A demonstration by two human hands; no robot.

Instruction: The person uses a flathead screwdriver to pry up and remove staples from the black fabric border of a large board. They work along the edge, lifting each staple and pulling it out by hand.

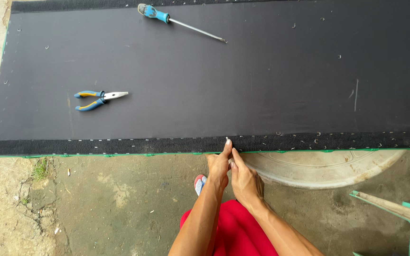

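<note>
Two hands work side by side at the near edge of one black fabric-covered panel (214,80): the left hand (218,166) and right hand (244,180) pinch together on its stapled border strip (119,144). One pair of pliers (98,98) lies toward the left end, one screwdriver (179,21) near the far edge.

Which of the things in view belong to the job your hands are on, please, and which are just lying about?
In hand: left hand, right hand, black panel, fuzzy edge strip.
Lying about: pliers, screwdriver, loose staples, pale tub.
</note>
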